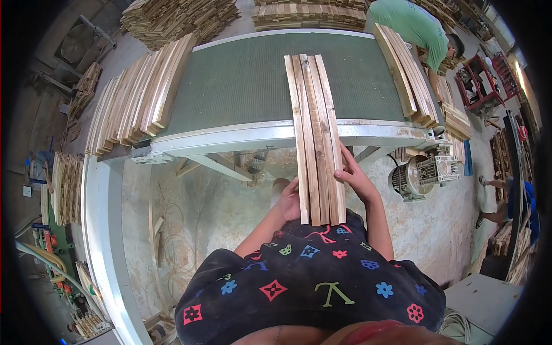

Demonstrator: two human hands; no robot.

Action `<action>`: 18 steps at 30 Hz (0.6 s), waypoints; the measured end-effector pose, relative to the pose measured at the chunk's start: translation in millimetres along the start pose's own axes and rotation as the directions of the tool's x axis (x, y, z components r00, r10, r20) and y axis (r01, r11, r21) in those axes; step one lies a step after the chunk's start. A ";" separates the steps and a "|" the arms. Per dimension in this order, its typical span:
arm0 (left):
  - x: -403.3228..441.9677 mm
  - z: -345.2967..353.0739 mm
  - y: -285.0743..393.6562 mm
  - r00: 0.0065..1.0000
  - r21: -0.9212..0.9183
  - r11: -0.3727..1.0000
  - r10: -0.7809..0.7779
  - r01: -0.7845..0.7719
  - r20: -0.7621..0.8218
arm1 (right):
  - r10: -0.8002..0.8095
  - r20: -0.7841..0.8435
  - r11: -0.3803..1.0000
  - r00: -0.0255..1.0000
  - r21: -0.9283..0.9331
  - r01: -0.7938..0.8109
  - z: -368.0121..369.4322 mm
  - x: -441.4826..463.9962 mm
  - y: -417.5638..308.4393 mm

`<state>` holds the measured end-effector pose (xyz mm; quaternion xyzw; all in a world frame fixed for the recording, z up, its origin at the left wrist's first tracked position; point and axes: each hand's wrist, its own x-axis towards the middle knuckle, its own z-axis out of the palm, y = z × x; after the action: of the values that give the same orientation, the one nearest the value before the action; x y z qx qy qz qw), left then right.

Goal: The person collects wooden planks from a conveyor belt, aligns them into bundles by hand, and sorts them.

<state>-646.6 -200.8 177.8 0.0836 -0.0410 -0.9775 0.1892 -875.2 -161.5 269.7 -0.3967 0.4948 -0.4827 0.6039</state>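
Several long wooden strips lie side by side as one bundle, their near ends close to my body and their far ends over the green conveyor belt. My left hand is closed on the bundle's left side near its near end, with the fingers partly hidden beneath the wood. On the right side, a little farther up, my right hand grips the bundle, its thumb against the outer strip. The strips cross the belt's pale metal front rail.
A row of wooden strips stands at the belt's left end, and another group at its right end. A motor sits below the right side. Behind, a person in a green shirt bends near stacked wood.
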 end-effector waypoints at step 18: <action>24.8 141.8 20.6 0.964 0.128 0.972 0.167 -0.196 0.208 | -0.658 0.070 0.545 0.750 -0.643 0.539 59.5 -77.8 -79.7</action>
<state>-687.1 -222.4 315.7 -0.0033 -0.1391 -0.9538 0.2663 -835.5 -103.0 374.3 -0.6736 0.5115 -0.4999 0.1865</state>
